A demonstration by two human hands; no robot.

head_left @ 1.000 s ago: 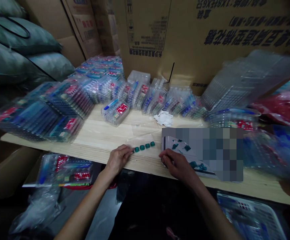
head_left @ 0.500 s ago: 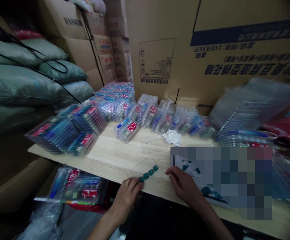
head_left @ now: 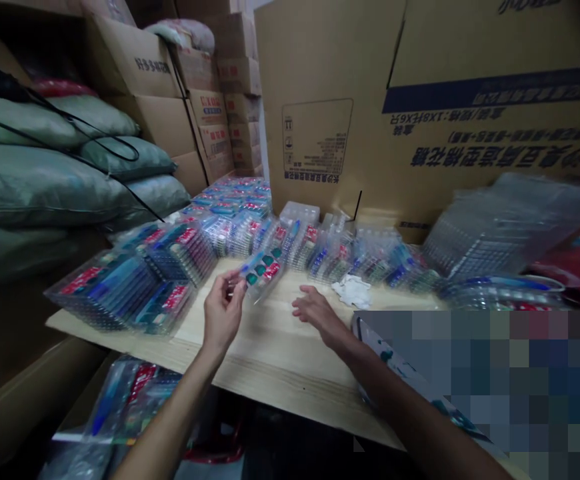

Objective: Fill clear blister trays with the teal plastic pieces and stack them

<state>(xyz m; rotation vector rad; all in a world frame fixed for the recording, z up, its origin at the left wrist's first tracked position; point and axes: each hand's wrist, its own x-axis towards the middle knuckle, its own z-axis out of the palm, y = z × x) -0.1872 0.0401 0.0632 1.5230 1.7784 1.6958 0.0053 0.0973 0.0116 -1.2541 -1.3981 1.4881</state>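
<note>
In the head view, the row of teal squares that lay on the pine tabletop (head_left: 270, 373) has gone from that spot. Teal squares (head_left: 260, 268) now show inside a clear plastic blister pack (head_left: 276, 257), which looks to hold the same pieces, though the view can't prove it. You've lifted that pack clear of the tabletop and tilted it, with a red label (head_left: 271, 271) showing on it.

Your left hand (head_left: 223, 313) has a closed grip on the pack's lower edge, so the pack sits right at the fingertips. Your right hand (head_left: 317, 310) is open, fingers spread, holding nothing, just beside the pack and above the wood.

Behind them stand rows of similar packs (head_left: 170, 257), with crumpled white paper (head_left: 353, 291) on the tabletop and cardboard cartons (head_left: 320, 137) beyond. To the left lie green sacks (head_left: 45, 170). At lower right, a pixelated patch hides whatever is there.
</note>
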